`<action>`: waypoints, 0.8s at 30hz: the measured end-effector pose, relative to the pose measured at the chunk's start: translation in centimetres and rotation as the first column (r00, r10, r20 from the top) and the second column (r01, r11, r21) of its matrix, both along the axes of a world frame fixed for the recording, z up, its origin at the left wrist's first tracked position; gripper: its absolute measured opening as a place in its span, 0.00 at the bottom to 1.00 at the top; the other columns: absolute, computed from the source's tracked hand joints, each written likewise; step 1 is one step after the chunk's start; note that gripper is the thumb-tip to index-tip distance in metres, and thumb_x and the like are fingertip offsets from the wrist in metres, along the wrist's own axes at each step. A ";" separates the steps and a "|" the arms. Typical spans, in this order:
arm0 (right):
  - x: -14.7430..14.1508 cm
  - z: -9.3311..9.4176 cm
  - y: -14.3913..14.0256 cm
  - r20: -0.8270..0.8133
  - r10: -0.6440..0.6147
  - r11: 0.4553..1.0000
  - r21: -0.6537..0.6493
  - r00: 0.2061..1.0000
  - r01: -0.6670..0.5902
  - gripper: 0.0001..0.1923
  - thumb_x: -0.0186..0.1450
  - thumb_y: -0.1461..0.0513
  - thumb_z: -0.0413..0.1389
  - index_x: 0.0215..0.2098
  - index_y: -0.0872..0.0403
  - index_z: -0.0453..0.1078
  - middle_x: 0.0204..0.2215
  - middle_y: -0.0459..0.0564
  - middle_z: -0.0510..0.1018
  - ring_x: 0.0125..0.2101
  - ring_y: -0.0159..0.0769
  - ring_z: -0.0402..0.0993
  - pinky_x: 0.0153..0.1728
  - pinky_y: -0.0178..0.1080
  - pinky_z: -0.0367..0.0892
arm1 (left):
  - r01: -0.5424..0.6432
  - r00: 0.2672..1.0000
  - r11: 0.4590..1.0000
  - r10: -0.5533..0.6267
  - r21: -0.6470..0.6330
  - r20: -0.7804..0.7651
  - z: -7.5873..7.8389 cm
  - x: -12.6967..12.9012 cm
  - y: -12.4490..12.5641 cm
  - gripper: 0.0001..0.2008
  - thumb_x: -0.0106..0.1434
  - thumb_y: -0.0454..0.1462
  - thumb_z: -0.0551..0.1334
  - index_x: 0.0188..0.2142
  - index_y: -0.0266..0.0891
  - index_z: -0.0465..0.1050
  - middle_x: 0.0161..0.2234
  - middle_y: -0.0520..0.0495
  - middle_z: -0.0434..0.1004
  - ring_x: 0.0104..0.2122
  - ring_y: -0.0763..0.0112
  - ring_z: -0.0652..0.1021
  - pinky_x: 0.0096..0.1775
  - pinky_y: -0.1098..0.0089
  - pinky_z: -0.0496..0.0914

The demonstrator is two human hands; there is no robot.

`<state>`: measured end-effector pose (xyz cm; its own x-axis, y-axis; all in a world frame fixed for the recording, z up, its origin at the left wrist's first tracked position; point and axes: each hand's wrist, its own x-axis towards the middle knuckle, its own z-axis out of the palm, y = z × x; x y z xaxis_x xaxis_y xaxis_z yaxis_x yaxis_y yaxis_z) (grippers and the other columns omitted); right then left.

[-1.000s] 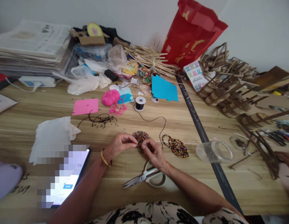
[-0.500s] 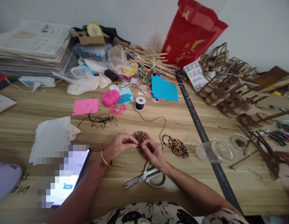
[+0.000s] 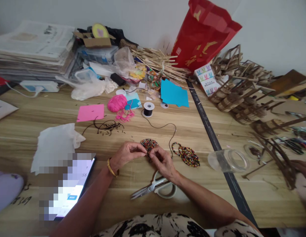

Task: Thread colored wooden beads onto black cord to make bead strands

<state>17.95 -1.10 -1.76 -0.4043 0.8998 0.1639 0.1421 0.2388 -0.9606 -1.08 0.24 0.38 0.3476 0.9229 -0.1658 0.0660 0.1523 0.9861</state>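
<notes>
Multicoloured beads (image 3: 148,143) unmoved; I see left hand (image 3: 127,153) and right hand (image 3: 163,162) still pinched, contents unclear: fingerwork continues.

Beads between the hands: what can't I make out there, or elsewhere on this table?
All in the head view:
- Bead cluster: lower part hidden by the fingers.
- Left hand and right hand: anything pinched at the fingertips is too small to tell.
- Phone: pixel blocks cover much of its left side.
- Purple object: cut off by the left edge.
</notes>
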 end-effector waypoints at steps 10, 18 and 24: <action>0.0 0.1 0.0 0.018 0.007 1.000 0.000 1.000 -0.007 0.10 0.65 0.57 0.50 0.31 0.55 0.63 0.24 0.45 0.65 0.23 0.28 0.61 0.23 0.32 0.58 | 0.018 0.999 1.000 -0.017 0.004 -0.044 0.3 0.1 0.0 0.07 0.50 0.35 0.65 0.29 0.33 0.76 0.29 0.47 0.78 0.31 0.70 0.75 0.36 0.71 0.68; 0.1 -0.1 -0.1 0.016 0.027 1.000 -0.009 0.999 -0.027 0.08 0.65 0.58 0.50 0.32 0.55 0.65 0.25 0.47 0.67 0.25 0.30 0.63 0.26 0.33 0.61 | 0.011 1.000 1.000 -0.012 -0.014 -0.029 0.6 0.4 -0.1 0.06 0.49 0.34 0.66 0.28 0.33 0.75 0.27 0.48 0.78 0.28 0.72 0.75 0.33 0.72 0.68; 0.0 0.1 -0.1 -0.011 0.049 0.998 -0.036 0.999 -0.049 0.07 0.63 0.58 0.52 0.33 0.55 0.65 0.26 0.46 0.67 0.25 0.29 0.63 0.25 0.32 0.60 | -0.008 1.000 0.999 0.008 -0.050 -0.007 0.5 0.4 -0.1 0.07 0.48 0.35 0.67 0.26 0.32 0.73 0.26 0.48 0.77 0.27 0.73 0.74 0.32 0.73 0.67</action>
